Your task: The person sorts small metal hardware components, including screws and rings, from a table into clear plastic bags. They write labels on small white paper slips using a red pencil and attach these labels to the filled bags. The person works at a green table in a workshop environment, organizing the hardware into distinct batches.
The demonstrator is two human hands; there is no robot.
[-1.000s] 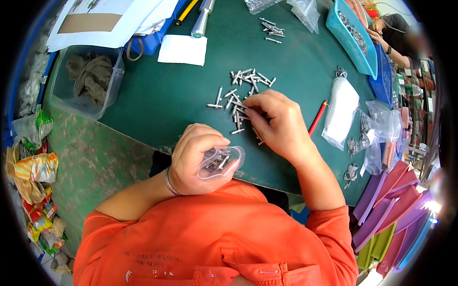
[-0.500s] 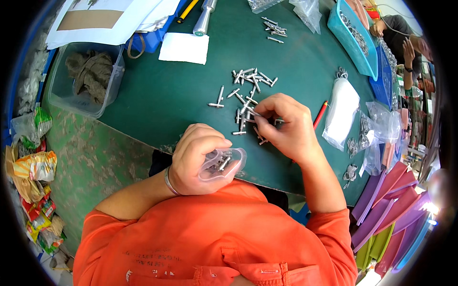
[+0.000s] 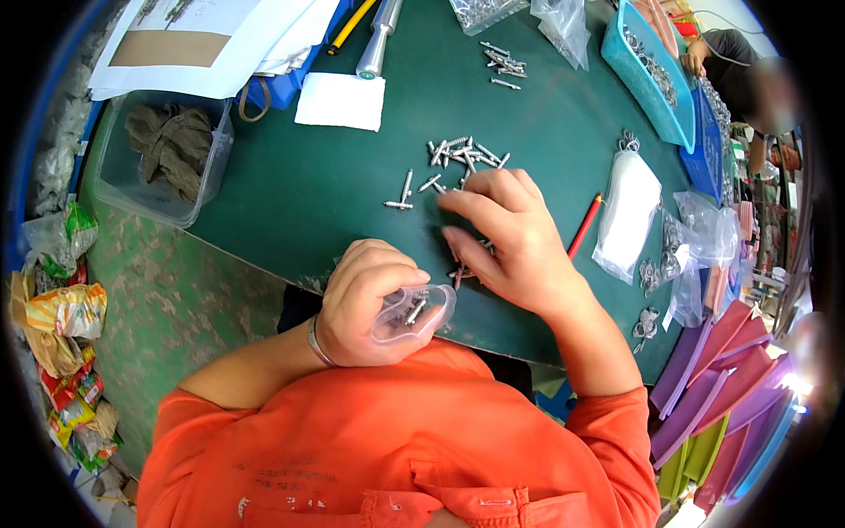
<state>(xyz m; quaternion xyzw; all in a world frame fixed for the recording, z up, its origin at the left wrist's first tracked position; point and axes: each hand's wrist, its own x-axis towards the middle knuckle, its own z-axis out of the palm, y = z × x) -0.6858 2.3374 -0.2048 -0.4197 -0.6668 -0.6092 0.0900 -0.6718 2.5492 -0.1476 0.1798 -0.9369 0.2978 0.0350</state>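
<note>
My left hand [image 3: 363, 304] is closed around a small clear plastic cup [image 3: 446, 310], tilted so its opening shows. Inside the cup lie several short metal pins [image 3: 416, 310]. Over the table, my right hand [image 3: 515, 238] hovers at the near side of a loose pile of silvery threaded pins [image 3: 465, 151]. Its thumb and forefinger are apart, with nothing visible between them; the hand hides part of the pile. Two pins [image 3: 403, 192] lie crossed to the left of the pile.
A smaller group of pins [image 3: 506, 63] lies farther back on the green table [image 3: 290, 185]. A clear tub with a brown cloth [image 3: 172, 150] stands at left. At right are a red pen [image 3: 585, 226], a white pouch [image 3: 629, 211] and a turquoise basket [image 3: 647, 92].
My right thumb and fingers have spread apart, and the hand has shifted slightly left over the near pins. My left hand keeps the cup in nearly the same place.
</note>
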